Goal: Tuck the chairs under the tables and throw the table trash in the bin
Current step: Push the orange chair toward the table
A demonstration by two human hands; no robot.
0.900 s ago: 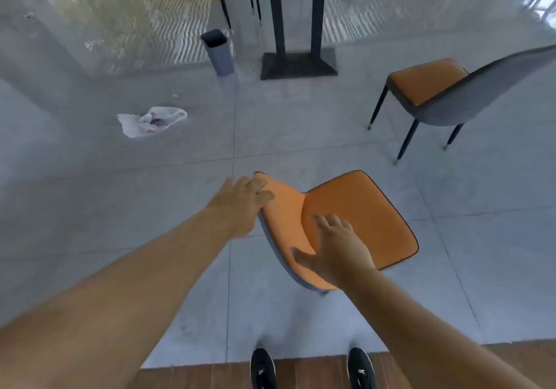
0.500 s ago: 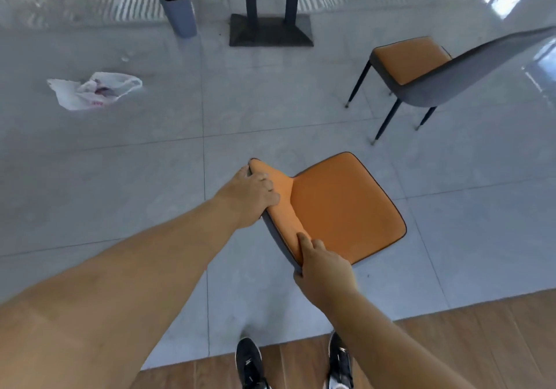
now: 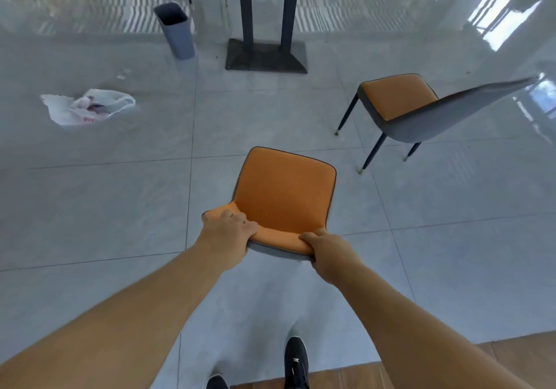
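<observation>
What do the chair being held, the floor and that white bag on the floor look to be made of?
Held chair: matte orange padded upholstery, probably faux leather or fabric, with dark piping and a grey back shell. Floor: glossy grey tiles, given the grout lines and window reflections. White bag: thin crinkled plastic, slightly see-through.

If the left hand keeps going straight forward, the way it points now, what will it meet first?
The left hand already grips the backrest of the near chair, so that comes first. Beyond it, the floor looks free up to the table base, though depth is uncertain.
</observation>
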